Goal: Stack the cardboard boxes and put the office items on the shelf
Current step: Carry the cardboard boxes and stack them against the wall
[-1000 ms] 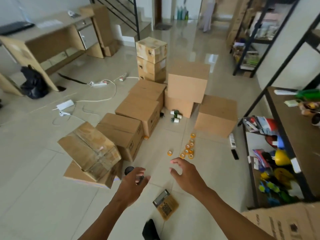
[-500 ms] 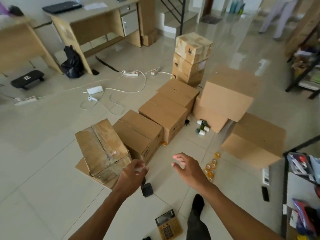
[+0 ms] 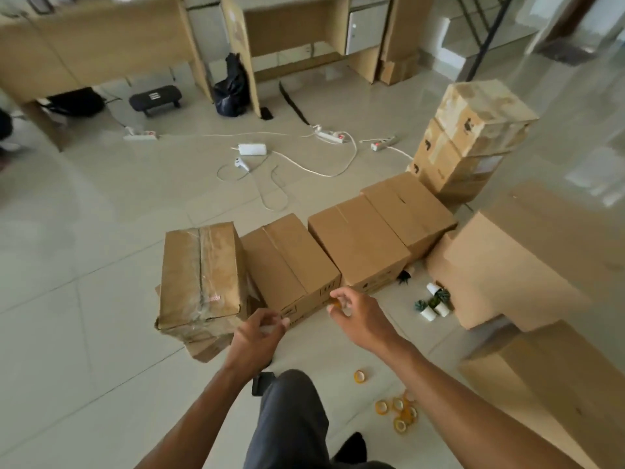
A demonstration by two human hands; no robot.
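Both hands are reached out toward the row of boxes on the floor, likely so one can be picked up and stacked. The left hand is loosely curled, and the right hand is half open; nothing seems to be held, though blur hides the fingertips. The nearest box is plain brown, taped shut, and set just beside a wrapped, crinkled box.

I count three cardboard boxes in a row before me, one plastic-wrapped box on a flattened one, three worn boxes stacked, and three bigger boxes at my right. Three small potted plants. About six tape rolls. Three power strips. Two desks.
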